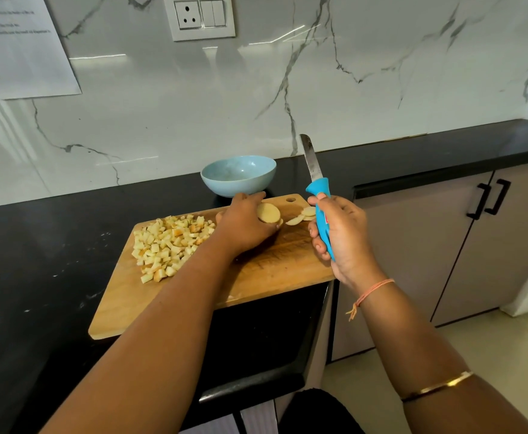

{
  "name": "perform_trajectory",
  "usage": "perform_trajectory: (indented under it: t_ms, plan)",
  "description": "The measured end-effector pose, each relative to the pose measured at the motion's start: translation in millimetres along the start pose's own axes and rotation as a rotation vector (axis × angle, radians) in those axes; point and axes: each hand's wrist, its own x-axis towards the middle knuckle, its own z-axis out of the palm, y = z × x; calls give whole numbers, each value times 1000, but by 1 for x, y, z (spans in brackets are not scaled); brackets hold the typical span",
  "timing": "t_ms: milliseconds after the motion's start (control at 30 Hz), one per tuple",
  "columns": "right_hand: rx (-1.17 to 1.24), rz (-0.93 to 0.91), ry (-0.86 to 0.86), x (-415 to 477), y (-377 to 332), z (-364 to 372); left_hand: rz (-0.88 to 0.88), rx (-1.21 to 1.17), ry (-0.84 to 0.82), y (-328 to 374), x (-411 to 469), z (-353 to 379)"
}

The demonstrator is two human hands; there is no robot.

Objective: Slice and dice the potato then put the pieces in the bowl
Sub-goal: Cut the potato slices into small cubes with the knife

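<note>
My left hand (246, 226) grips a potato piece (268, 213) on the wooden cutting board (275, 264), its cut face turned to the right. A pile of diced potato (168, 242) lies on the board's left part. Two or three thin slices (302, 216) lie near the board's far right corner. My right hand (339, 236) holds a blue-handled knife (319, 198) upright above the board's right edge, blade pointing up and away. A light blue bowl (238, 175) stands just behind the board, with nothing visible inside.
The board overhangs the corner of the black countertop (43, 252). A marble wall with a socket (198, 17) and a taped paper sheet (15, 45) rises behind. Grey cabinet doors with black handles (488, 198) are at the right, above a pale floor.
</note>
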Motion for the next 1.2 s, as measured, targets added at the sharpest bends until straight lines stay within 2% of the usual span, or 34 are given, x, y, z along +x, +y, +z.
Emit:
perform_trajectory:
  t_ms: [300, 800, 1067, 1200]
  plan:
    - [12, -1, -1, 0, 0, 0, -18, -193, 39, 4, -2, -4]
    - [26, 3, 3, 0, 0, 0, -104, -225, 81, 4, -6, -7]
    - [6, 0, 7, 0, 0, 0, -113, -175, 3, -1, -9, -16]
    - [3, 7, -2, -1, 0, 0, -128, -179, 34, -2, -10, -19]
